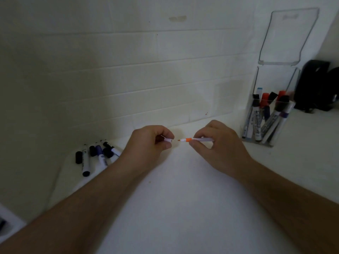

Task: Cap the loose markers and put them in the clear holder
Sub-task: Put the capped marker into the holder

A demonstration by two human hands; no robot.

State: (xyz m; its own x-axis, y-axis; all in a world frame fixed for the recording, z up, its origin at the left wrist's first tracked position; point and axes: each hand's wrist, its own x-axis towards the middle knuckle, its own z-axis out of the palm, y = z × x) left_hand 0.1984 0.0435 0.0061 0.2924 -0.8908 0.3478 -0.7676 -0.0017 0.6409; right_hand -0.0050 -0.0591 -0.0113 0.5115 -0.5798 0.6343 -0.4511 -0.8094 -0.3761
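My right hand (pixel 216 142) pinches a thin white marker with an orange tip (pixel 199 139), held level with the bare tip pointing left. My left hand (pixel 150 142) holds its small white cap (pixel 168 140), open end toward the tip, a short gap between them. Both hands hover over the white counter (pixel 183 198). At the left, several loose markers (pixel 99 154) lie in a pile with black and blue caps off beside them. The clear holder (pixel 266 123) stands at the right against the wall with several capped markers upright in it.
A white tiled wall (pixel 128 79) runs behind the counter. The holder's tall clear back panel (pixel 289 37) rises above it. A black object (pixel 315 85) sits right of the holder. The counter's left edge curves near the loose markers.
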